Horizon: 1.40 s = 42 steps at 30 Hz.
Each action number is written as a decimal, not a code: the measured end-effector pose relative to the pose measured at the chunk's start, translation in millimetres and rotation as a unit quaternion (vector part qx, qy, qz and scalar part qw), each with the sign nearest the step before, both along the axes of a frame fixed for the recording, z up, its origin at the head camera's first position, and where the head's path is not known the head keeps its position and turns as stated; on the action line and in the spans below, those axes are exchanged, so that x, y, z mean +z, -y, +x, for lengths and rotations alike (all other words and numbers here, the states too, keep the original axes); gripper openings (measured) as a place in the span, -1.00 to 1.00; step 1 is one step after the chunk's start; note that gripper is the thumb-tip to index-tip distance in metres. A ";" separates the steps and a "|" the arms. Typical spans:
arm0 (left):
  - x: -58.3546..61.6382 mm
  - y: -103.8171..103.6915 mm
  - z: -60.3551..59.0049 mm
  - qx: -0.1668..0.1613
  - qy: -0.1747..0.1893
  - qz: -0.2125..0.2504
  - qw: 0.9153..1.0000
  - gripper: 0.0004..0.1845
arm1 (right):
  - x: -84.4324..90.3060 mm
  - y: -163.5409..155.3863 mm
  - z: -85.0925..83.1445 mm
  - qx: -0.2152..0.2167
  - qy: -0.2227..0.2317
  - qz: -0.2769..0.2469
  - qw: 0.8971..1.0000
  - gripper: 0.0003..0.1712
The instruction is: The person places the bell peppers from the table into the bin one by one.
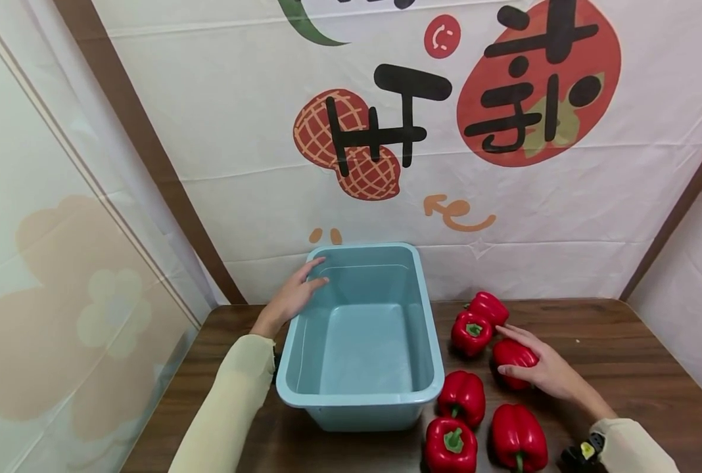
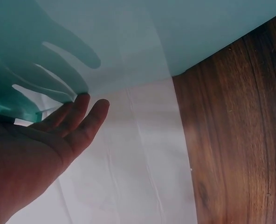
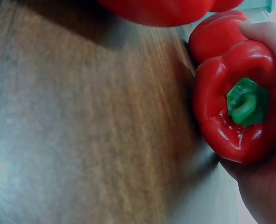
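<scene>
A person's right hand [image 1: 549, 374] curls around a red bell pepper [image 1: 512, 355] lying on the wooden table [image 1: 623, 355], while the left hand [image 1: 294, 295], fingers straight, rests on the far-left rim of an empty blue tub [image 1: 363, 341]. Five more peppers lie just right of the tub. Judged from this, the pick-up is under way; next comes a lift over the near rim.

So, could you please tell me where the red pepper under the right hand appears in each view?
Head: the held pepper lies right of the blue tub, under the right hand.
Left wrist: not in it; only the left hand and the tub's wall.
Right wrist: right side, green stem facing the camera.
Shared landmark: the wooden table.
</scene>
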State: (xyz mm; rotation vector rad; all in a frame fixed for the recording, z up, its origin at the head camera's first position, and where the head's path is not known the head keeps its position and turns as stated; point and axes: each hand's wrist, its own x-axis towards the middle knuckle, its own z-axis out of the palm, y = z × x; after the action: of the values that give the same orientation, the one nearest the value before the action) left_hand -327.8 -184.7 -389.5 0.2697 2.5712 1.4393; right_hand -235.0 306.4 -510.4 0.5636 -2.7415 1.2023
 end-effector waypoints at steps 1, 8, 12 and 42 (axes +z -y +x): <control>0.1 0.2 -0.2 0.001 0.000 -0.001 1.000 -0.35 | -0.5 0.1 0.3 -0.001 -0.002 0.000 1.000 -0.21; 2.6 0.7 -0.3 -0.001 0.001 -0.005 1.000 -0.34 | -0.9 1.6 -0.3 0.005 0.010 -0.029 1.000 -0.25; 4.2 1.4 0.7 -0.001 0.003 0.000 1.000 -0.35 | 0.1 2.6 -1.3 0.010 0.031 -0.048 0.998 -0.26; 1.4 -1.6 3.7 0.006 -0.007 0.007 1.000 -0.40 | -4.4 2.4 1.6 -0.001 0.026 -0.080 0.996 -0.36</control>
State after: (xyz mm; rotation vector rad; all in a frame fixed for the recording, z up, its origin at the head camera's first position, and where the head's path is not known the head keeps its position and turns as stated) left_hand -324.0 -183.2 -388.0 0.2682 2.5792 1.4663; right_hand -233.3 304.0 -514.7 0.5191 -2.6544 1.4393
